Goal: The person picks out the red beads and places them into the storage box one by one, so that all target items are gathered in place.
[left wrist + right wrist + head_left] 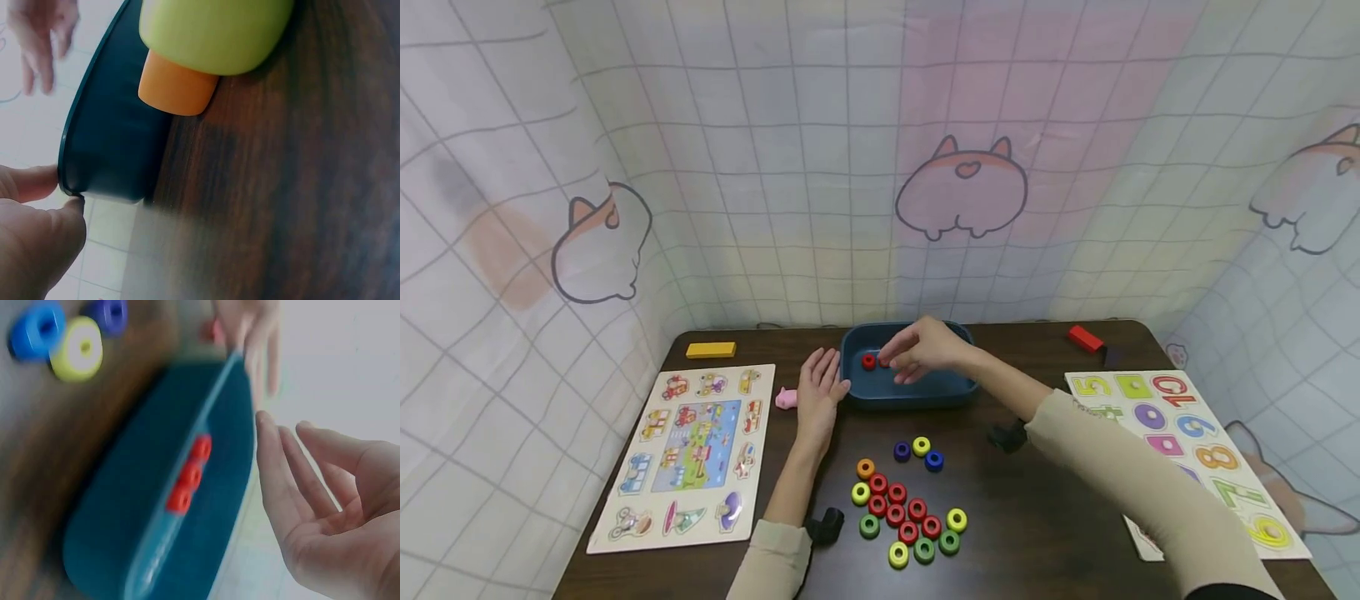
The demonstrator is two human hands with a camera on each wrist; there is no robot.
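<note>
A dark blue bin (910, 396) stands at the back middle of the table. My left hand (820, 392) is at its left end; in the left wrist view the rim corner lies between my thumb and a finger. Over the bin is my right hand (925, 350), its fingers loosely bent with nothing between them. Several red rings (189, 474) lie in a row on the bin's floor. In front of the bin, loose rings (895, 514) in red, green, yellow and orange form a cluster, with two blue rings (934, 461) and a yellow ring (921, 447) behind.
A small pink pig (786, 398) lies beside my left hand. At the left is a vehicle puzzle board (763, 467), with a yellow block (711, 350) behind it. A number puzzle board (1150, 392) lies at the right, near a red block (1085, 337). Patterned cloth (820, 167) surrounds the table.
</note>
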